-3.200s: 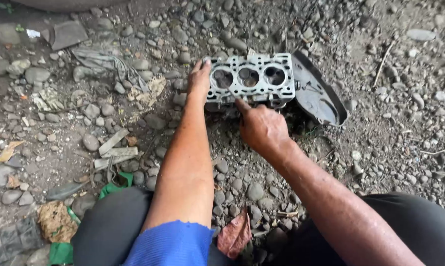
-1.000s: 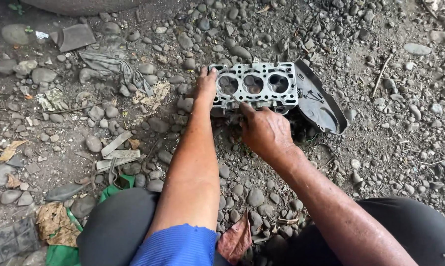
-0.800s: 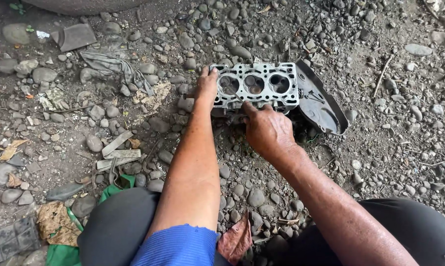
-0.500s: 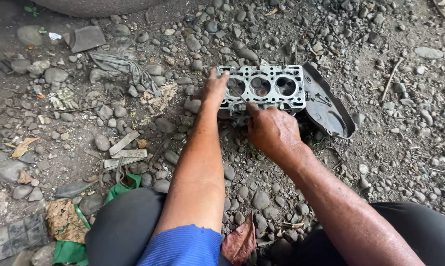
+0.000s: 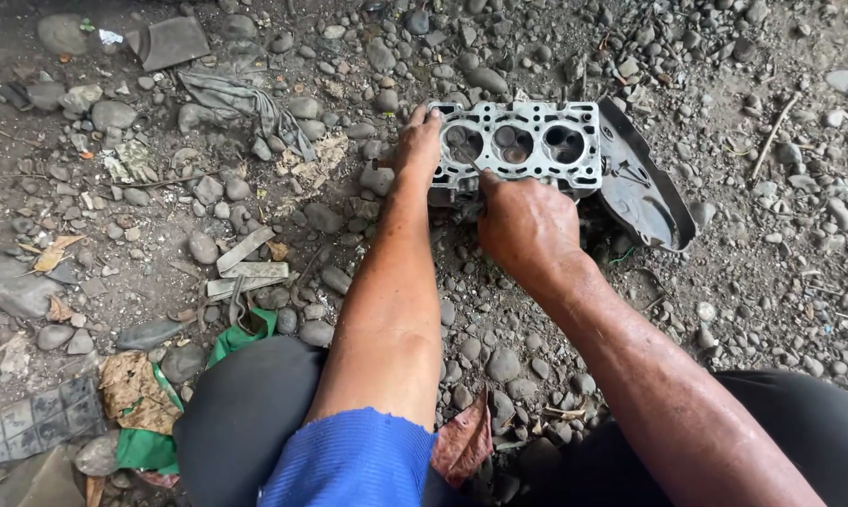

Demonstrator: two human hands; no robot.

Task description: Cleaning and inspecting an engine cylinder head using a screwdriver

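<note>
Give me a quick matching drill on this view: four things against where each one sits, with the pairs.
Things:
1. left hand
2. right hand
3. dark curved metal cover
4. green scrap

Places:
A. right of the cylinder head
B. on the head's left end
C. by the left knee
D. on the head's near edge

Pairs: 1-B, 2-D, 3-A, 4-C

Cylinder head (image 5: 527, 145) lies on gravel (image 5: 771, 244), rag (image 5: 241, 99) to its left, metal cover (image 5: 645, 183) right.
</note>
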